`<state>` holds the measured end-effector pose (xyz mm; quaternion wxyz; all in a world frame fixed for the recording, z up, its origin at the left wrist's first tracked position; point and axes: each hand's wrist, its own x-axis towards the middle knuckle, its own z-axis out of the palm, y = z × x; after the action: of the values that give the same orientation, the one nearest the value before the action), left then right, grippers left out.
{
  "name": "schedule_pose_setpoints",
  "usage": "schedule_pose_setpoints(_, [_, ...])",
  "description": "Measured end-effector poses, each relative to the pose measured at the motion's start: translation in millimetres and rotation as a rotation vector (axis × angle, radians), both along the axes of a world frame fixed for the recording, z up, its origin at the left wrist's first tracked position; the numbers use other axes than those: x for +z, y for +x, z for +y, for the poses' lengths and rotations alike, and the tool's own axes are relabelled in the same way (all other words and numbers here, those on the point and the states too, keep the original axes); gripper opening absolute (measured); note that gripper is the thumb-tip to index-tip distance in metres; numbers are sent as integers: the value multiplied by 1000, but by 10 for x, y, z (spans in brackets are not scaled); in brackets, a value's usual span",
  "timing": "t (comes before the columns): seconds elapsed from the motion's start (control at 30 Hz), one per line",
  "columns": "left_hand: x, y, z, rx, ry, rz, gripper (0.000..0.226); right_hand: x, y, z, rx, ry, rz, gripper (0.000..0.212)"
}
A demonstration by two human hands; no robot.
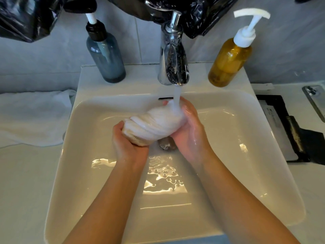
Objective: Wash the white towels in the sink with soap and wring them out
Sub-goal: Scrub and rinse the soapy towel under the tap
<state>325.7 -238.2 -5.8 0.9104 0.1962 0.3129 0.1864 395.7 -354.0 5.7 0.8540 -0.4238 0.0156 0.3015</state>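
Your left hand (129,140) grips the near-left end of the white towel (154,123), fingers curled tight and pressed together around it. Your right hand (190,127) wraps the far-right end, its fingers curled over the cloth, with the fingertips (165,103) just showing on the far side. The towel is held above the basin of the sink (263,155), over the drain (166,144) and clear of the basin floor. It is bunched into a thick roll with spiral folds. Its long axis runs diagonally, the near end pointing toward the left of the basin and the far end pointing up toward the tap (173,55). The water stream (176,97) lands on that far end, beside your right hand, and both hands look wet. Water lies pooled on the near basin floor. On the back ledge stand a blue-grey pump bottle (107,57), left of the tap, and an amber pump bottle (228,62), right of it; any lettering on either cannot be made out. A second white towel (33,117) lies flat on the counter left of the sink, its edge touching the rim. Black plastic sheeting (26,18) hangs above the ledge. A dark flat object (281,124) rests on the counter to the right; its markings are too blurred to read.
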Motion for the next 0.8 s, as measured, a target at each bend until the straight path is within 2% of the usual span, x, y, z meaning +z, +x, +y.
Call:
schedule_pose_setpoints(0.13, [-7,58,-125,-253,173,126,50,17,94,-104,-125,40,105,40])
schedule_pose_setpoints(0.2, [2,75,-239,-361,202,129,60,21,165,-199,-199,50,164,31])
schedule_pose_setpoints(0.27, [31,91,-342,-421,188,91,59,1,245,-292,-286,62,201,26])
schedule_pose_setpoints(0.47, [27,56,-367,-467,176,0,61,-104,364,-420,-397,82,281,32])
schedule_pose_setpoints(0.6, [52,49,-415,-587,424,45,50,-137,368,-437,-482,73,369,32])
schedule_pose_setpoints(0.7, [41,59,-421,-580,571,55,50,-159,342,-415,-515,62,374,31])
schedule_pose_setpoints(0.8, [94,32,-374,-506,423,43,55,-101,320,-371,-494,53,351,33])
